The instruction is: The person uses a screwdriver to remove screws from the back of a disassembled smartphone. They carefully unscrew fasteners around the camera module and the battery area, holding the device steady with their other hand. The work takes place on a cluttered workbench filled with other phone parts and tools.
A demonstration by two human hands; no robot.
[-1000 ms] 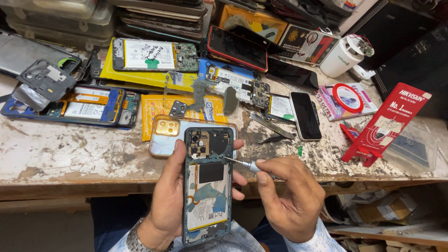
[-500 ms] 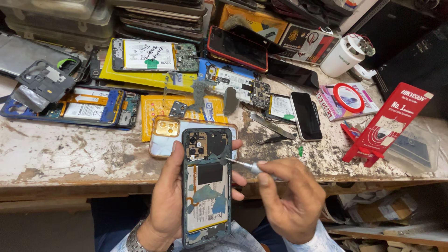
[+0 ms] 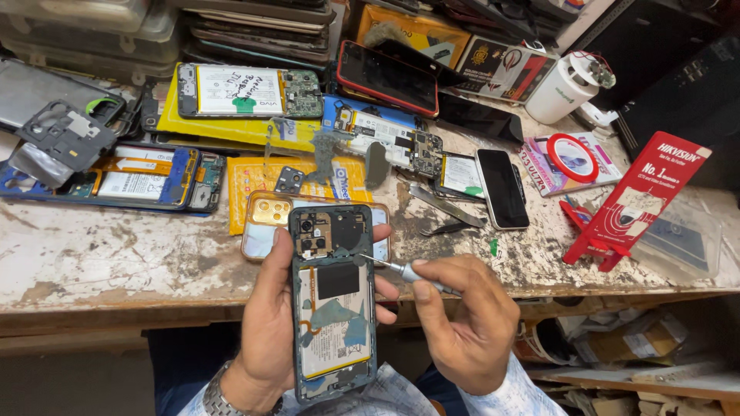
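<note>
Opened phone (image 3: 333,300) sits upright in the left hand (image 3: 270,323), back cover off, battery and camera module showing, held just in front of the bench (image 3: 116,254) edge. Left fingers wrap around both its sides. The right hand (image 3: 462,323) pinches a thin screwdriver (image 3: 401,269) between thumb and fingertips, its tip touching the phone's right edge near the top. Just behind the phone, a gold-camera handset (image 3: 266,219) lies flat on the bench. Further right, tweezers (image 3: 451,227) and a black phone (image 3: 501,187). A red card stand (image 3: 636,196) stands at far right.
</note>
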